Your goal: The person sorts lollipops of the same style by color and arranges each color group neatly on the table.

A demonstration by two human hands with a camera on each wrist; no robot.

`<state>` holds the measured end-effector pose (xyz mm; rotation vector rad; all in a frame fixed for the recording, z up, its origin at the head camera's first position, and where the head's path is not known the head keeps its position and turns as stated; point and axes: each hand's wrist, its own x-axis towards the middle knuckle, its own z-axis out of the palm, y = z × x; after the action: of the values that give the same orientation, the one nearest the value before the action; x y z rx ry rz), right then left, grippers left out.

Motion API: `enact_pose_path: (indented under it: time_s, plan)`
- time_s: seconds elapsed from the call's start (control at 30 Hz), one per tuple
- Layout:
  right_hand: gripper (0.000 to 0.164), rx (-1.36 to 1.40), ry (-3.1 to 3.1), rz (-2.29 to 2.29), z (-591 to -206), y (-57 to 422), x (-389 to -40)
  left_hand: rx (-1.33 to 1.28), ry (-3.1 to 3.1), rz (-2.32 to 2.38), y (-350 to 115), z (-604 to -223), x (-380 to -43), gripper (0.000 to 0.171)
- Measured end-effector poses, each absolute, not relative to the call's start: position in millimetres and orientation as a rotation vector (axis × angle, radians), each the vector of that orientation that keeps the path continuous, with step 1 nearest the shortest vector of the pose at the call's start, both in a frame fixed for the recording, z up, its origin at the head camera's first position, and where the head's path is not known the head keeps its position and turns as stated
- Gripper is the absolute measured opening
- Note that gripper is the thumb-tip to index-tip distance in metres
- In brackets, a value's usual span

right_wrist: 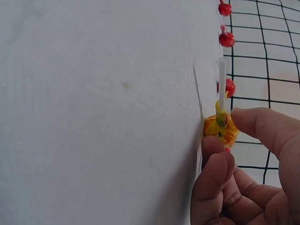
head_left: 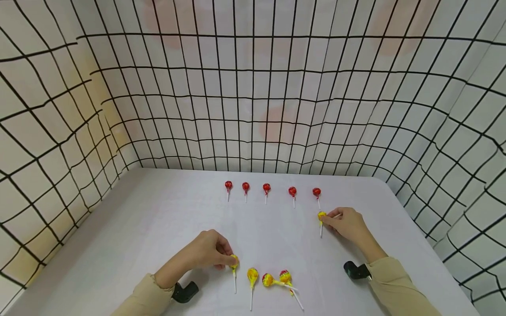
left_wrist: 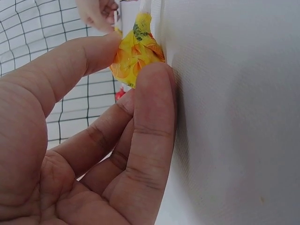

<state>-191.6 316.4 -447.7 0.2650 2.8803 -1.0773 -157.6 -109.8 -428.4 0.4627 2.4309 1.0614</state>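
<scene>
Between thumb and index finger, my left hand [head_left: 207, 250] pinches the yellow-wrapped head of a lollipop [left_wrist: 136, 54]; its white stick points toward me in the head view. My right hand [head_left: 349, 224] pinches a second yellow lollipop [right_wrist: 221, 129] by its head, just below the rightmost red lollipop [head_left: 316, 192]. To the right of my left hand lies another yellow lollipop [head_left: 252, 276]. Beside it are two yellow lollipops with red patches, one [head_left: 268, 280] lying sideways and the other [head_left: 285, 276] slanted, their sticks crossing.
Several red lollipops [head_left: 266, 188] form a row along the back of the white table [head_left: 158, 197], sticks toward me. A white wall with a black grid pattern [head_left: 253, 83] encloses the back and sides. Dark devices [head_left: 185, 292] are strapped at both wrists.
</scene>
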Motion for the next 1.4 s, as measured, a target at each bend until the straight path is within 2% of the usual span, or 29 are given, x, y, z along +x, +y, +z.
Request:
enact_pose_path:
  time_s: [0.2,0.53,1.4]
  plan:
    - [0.048,0.229,2.904,-1.046,-447.9,314.7,-198.4,0.460,2.433,1.056,-110.5,-428.6,-158.3,0.020]
    - [0.036,0.212,2.877,-1.052,-446.2,315.6,-196.7,0.450,2.429,1.047,-110.3,-427.8,-158.7,0.020]
    - [0.043,0.174,2.891,-1.029,-440.1,317.9,-192.0,0.482,2.423,1.067,-110.6,-427.6,-157.7,0.019]
